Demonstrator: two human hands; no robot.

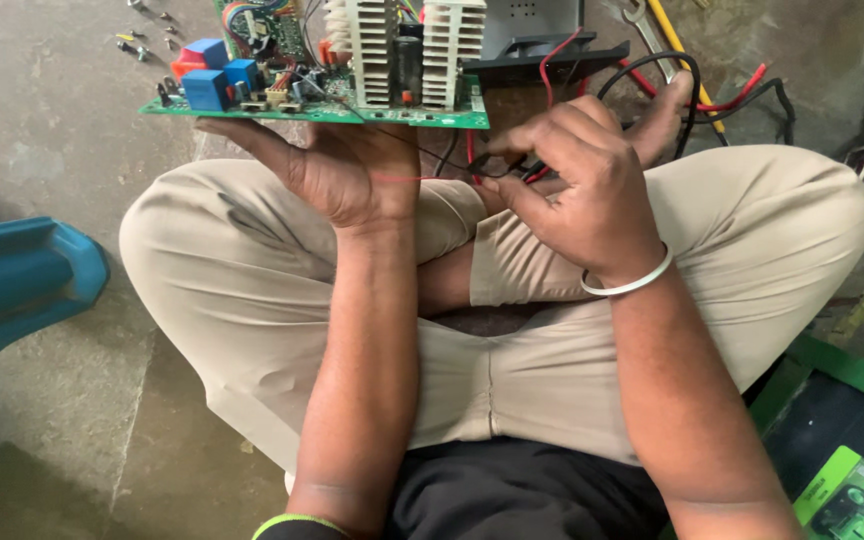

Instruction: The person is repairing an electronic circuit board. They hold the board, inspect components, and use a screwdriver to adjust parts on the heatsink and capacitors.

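Observation:
A green circuit board [252, 105] with blue and red relays and two white finned heatsinks [407, 50] is held up level above my crossed legs. My left hand [337, 170] supports it from underneath, palm up, fingers spread under the board. To its right, my right hand [577, 175], with a silver bangle on the wrist, pinches thin black and red wires [497, 165] that hang from the board's near edge. A thin red wire crosses my left palm.
Loose screws [142, 35] lie on the concrete floor at the far left. A black fan housing [542, 55], red and black cables [742, 90] and a yellow-handled tool [682, 55] lie beyond my right knee. A teal plastic object [12, 280] lies left; a green box [852, 490] lower right.

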